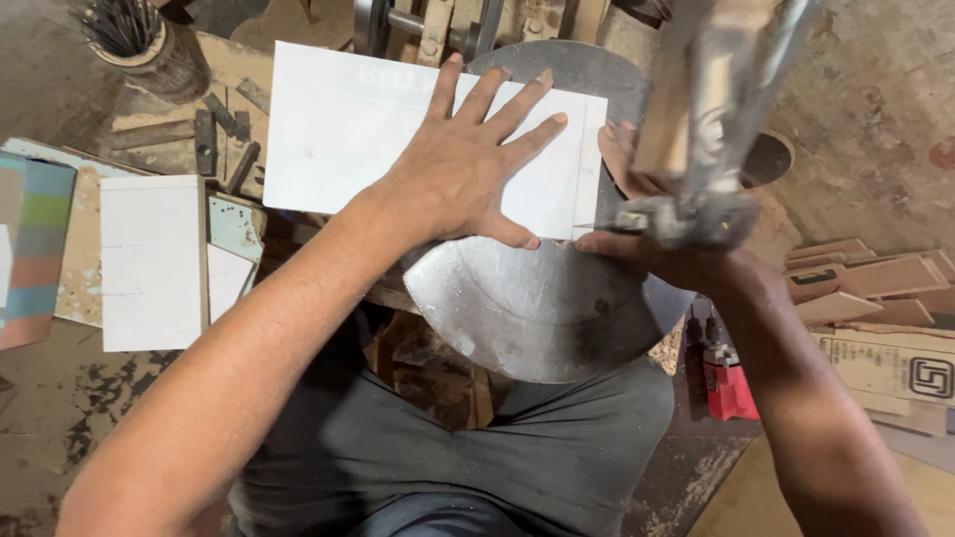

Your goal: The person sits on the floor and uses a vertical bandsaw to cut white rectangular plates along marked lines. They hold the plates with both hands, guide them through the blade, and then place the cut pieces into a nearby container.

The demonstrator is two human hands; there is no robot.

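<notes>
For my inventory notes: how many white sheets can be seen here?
2. One white sheet lies on the round metal table, pressed flat by the left hand. The other lies at the left, on the cluttered bench. More may be hidden underneath.

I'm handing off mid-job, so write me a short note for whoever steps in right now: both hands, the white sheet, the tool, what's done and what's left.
Left hand: spread flat, palm down, pressing the white sheet onto the round metal plate.
Right hand: gripping a metal tool at the sheet's right edge; the tool is blurred, so its exact kind is unclear.
Sheet: lies partly on the plate, partly over the cluttered bench behind; a thin line runs parallel to its right edge.
Done: the line is marked; the tool tip is at its lower end.
Left: the strip beyond the line looks uncut for most of its length.
Nearby: a second white sheet lies on the left.
</notes>
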